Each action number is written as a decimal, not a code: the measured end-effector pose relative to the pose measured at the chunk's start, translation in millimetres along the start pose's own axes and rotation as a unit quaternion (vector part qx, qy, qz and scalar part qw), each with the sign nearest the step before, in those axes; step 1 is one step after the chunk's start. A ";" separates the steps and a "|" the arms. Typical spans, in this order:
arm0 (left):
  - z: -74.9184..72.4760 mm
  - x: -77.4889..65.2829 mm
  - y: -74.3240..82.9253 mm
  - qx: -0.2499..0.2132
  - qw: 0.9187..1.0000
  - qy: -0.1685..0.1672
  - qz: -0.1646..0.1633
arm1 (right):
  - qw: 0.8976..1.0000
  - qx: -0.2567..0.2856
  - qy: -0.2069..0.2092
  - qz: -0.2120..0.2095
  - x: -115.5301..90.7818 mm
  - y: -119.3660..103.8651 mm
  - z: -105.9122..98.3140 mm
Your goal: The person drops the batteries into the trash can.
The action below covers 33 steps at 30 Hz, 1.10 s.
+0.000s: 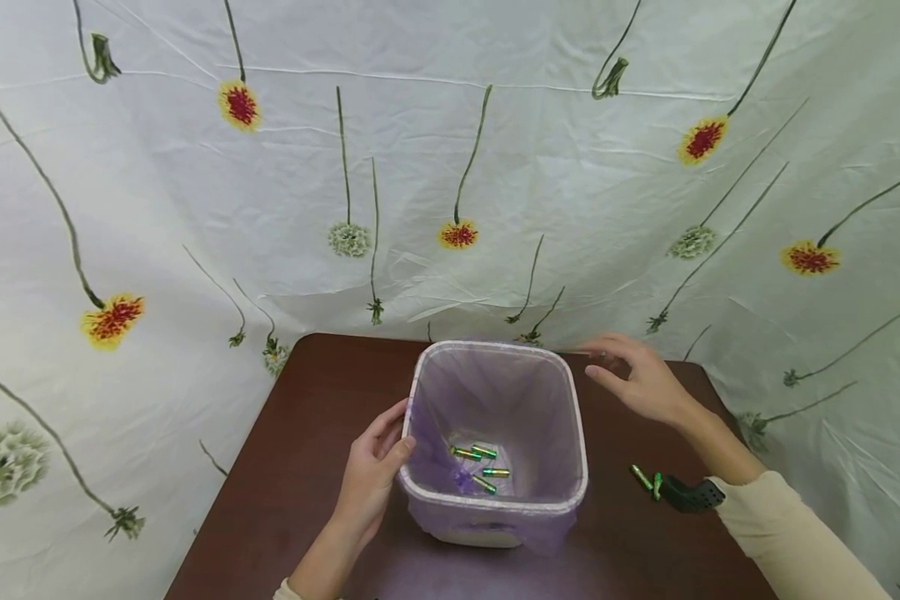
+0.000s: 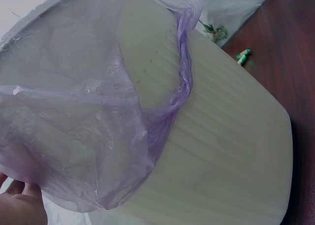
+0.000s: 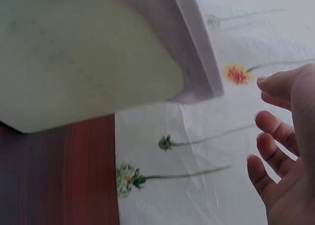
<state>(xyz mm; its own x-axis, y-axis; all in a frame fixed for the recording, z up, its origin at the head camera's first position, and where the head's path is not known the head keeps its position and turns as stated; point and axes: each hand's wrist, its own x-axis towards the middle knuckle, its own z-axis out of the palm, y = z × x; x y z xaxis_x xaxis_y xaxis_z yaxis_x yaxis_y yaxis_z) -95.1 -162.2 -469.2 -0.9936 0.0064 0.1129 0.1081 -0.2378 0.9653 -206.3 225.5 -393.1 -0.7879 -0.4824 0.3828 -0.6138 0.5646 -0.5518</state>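
Note:
An off-white bin point(image 1: 472, 534) lined with a thin purple plastic bag point(image 1: 513, 392) stands on the table. Its left rim is gripped by my left hand point(image 1: 371, 475), thumb over the edge and fingers along the outside. Several green-and-gold batteries point(image 1: 497, 472) lie at the bottom of the bin. My right hand point(image 1: 639, 385) hovers to the right of the bin's far corner, fingers loosely bent and apart, holding nothing. In the right wrist view that hand point(image 3: 288, 161) is clear of the bin wall point(image 3: 88, 62). Bag film covers part of the bin's outside in the left wrist view.
Two more batteries point(image 1: 641, 477) lie on the dark brown table point(image 1: 322, 392) right of the bin, near the black device point(image 1: 690, 494) on my right wrist. A white flower-patterned cloth point(image 1: 420, 167) hangs behind and beside the table.

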 end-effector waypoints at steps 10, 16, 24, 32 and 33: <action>0.8 1.2 1.0 0.000 1.000 0.004 -0.001 | 0.998 -0.035 0.039 0.026 -26.5 18.5 -8.7; 1.3 0.8 0.5 -0.001 1.000 0.006 -0.006 | 0.995 -0.049 0.048 0.068 -43.9 28.0 -7.9; 3.0 0.6 -0.9 -0.006 1.000 0.005 -0.005 | 0.990 -0.061 0.070 0.103 -70.6 46.5 1.2; 1.4 -0.2 0.4 -0.004 1.000 0.005 -0.006 | 0.982 -0.069 0.110 0.135 -97.7 71.5 17.8; 1.2 -0.2 0.6 -0.003 1.000 0.005 -0.007 | 0.981 -0.070 0.115 0.137 -100.9 73.8 19.9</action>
<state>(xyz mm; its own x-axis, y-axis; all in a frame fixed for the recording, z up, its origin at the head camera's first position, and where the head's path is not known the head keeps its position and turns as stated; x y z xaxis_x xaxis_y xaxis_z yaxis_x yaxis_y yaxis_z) -94.8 -161.2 -468.3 -0.9952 0.0002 0.0979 0.0949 -0.2443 0.9651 -171.1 302.5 -487.2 -0.9045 -0.1448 0.4011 -0.3662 0.7457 -0.5567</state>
